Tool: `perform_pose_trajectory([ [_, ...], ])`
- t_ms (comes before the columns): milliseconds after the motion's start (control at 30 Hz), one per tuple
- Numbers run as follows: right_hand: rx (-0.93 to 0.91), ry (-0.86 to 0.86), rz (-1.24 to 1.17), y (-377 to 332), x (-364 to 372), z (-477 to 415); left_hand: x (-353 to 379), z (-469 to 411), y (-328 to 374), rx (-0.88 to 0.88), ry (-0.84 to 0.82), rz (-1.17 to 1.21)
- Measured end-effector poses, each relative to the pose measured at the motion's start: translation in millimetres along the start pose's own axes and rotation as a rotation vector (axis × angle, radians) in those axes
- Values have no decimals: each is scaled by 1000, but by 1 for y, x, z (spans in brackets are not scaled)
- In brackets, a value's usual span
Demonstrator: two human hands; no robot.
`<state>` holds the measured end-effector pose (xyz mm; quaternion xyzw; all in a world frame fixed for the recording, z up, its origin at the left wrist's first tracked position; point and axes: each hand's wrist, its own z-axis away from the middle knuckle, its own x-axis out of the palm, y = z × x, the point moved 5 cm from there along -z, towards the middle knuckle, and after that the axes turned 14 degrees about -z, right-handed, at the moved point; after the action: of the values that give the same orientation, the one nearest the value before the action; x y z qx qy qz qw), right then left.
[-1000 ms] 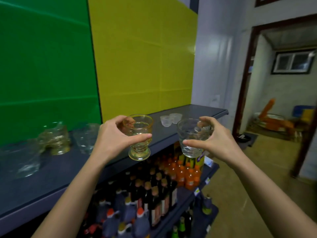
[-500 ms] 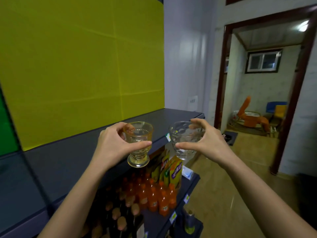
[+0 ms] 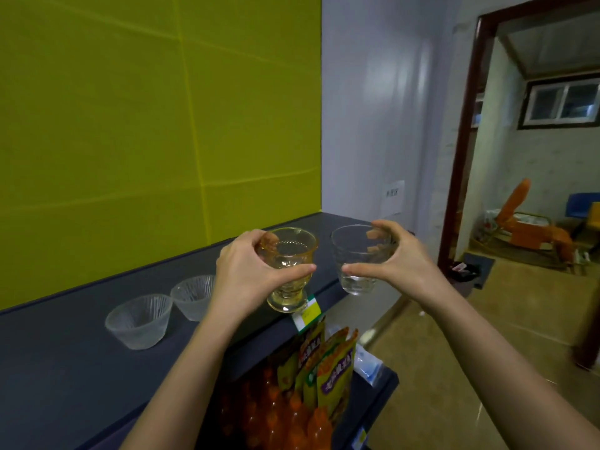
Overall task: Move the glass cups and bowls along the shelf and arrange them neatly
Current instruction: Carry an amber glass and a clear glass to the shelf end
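My left hand [image 3: 242, 277] grips an amber footed glass cup [image 3: 289, 271] by its bowl, held upright above the front edge of the dark grey shelf [image 3: 65, 368]. My right hand [image 3: 397, 259] holds a clear glass cup [image 3: 358, 258] upright, in the air just past the shelf's front edge. On the shelf to the left stand two small clear ribbed glass bowls, one nearer [image 3: 139, 321] and one further [image 3: 193, 295] that my left wrist partly covers.
Below the top shelf are orange drink bottles [image 3: 292, 423] and yellow snack packets [image 3: 328, 368] on a lower shelf. A yellow panel [image 3: 130, 125] backs the shelf. A doorway [image 3: 519, 190] opens at the right onto a room with an orange chair [image 3: 532, 228].
The view has swung right along the shelf; the green panel and the glassware at the left have left the frame. Both hands still carry their cups, now near the shelf's right end beside the two bowls.
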<state>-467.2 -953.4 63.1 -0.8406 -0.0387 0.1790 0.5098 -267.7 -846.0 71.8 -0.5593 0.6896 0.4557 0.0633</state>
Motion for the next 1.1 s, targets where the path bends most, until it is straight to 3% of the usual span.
perform_pose_trajectory([
  [200,-40,-106,-79,44,-1,-74,32,-30,-5,-90,96,-117],
  [633,-86,-516,-209,100,29,-195,82,-66,-22,-417,304,-325],
  [1100,-41,-607,-230,136,45,-234,107,-65,-19,-591,333,-413],
])
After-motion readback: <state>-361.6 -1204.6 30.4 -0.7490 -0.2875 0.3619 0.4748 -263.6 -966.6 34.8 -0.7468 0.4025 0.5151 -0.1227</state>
